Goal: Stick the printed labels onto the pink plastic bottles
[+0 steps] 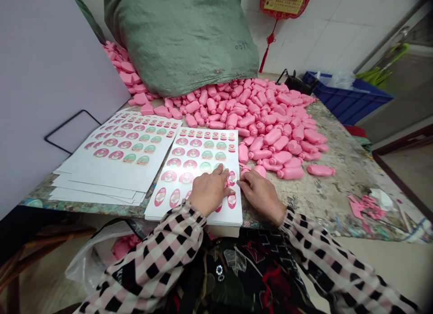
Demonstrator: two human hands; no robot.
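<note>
A stack of sticker sheets (203, 205) with pink and green labels lies in front of me. My left hand (210, 190) rests on its right part, fingers bent near the oval pink labels; whether it holds something small is unclear. At the sheet's right edge is my right hand (261, 194), its fingers curled beside a pink bottle (260, 170); what its fingertips grip, if anything, is hidden. Beyond the hands lies a large heap of small pink bottles (280, 142). A second spread of sticker sheets (115, 174) sits to the left.
A green sack (182, 39) leans over the heap. Behind at right stands a blue crate (352, 99). Pink scraps (367, 208) and a white tissue (383, 199) lie at the table's right. A grey panel (50, 79) with a black wire loop (72, 129) rises at left.
</note>
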